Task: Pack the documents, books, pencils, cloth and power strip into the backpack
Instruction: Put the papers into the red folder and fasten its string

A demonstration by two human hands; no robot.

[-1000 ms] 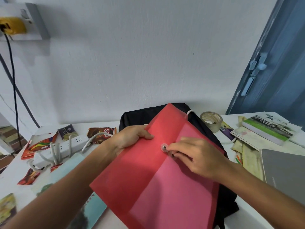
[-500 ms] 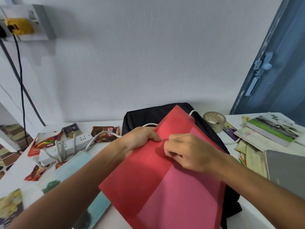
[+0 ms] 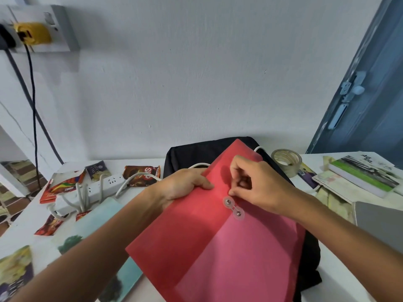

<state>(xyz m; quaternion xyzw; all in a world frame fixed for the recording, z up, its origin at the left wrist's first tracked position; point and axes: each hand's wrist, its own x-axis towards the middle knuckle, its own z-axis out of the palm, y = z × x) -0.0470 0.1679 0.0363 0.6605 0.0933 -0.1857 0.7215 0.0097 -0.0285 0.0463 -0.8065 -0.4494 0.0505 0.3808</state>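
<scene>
A red document envelope [image 3: 218,240] with a two-button string clasp lies tilted over the black backpack [image 3: 192,153]. My left hand [image 3: 183,186] grips the envelope's left edge, thumb on top. My right hand [image 3: 257,188] has its fingers curled just above the upper clasp button, pinching at the string there. A white power strip [image 3: 91,190] with its coiled cord lies to the left on the table. Books [image 3: 362,175] are stacked at the right. A light blue book [image 3: 98,216] lies partly under my left forearm.
Snack wrappers [image 3: 141,173] lie scattered at the left around the power strip. A roll of tape [image 3: 285,162] stands right of the backpack. A grey laptop [image 3: 379,221] sits at the right edge. The wall is close behind; a blue door [image 3: 366,83] is at the right.
My right hand has moved from covering the clasp to just above it, uncovering both buttons with the string between them. The view shifted slightly right.
</scene>
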